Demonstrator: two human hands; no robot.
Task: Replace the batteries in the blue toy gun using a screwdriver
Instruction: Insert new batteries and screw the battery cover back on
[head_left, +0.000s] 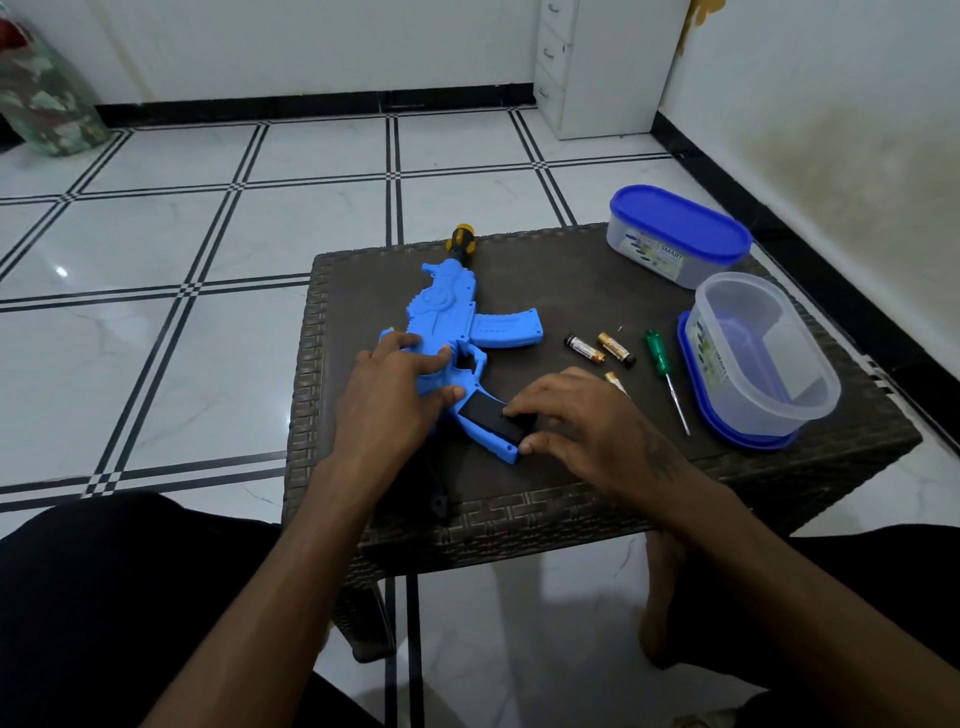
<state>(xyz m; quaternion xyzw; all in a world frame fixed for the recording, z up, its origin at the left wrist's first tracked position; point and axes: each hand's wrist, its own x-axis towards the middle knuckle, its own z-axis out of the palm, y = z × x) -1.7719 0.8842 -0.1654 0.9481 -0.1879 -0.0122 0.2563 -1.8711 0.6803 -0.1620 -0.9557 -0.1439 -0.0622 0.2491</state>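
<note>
Left hand (395, 384) grips the blue plastic toy gun (457, 332) at its rear body; right hand (566, 415) pinches the black battery cover (496, 415) on the grip. The gun lies flat on the dark woven-wicker table (545, 509) — long axis running away from the person, yellow-and-black muzzle (460, 240) at the far edge. Three loose gold-and-black batteries (584, 349), one green-handled screwdriver (665, 376) — two clear tubs (763, 358) alongside.

Both hands (387, 387) (582, 415) hold the blue toy gun (447, 312) on the table (519, 499).
</note>
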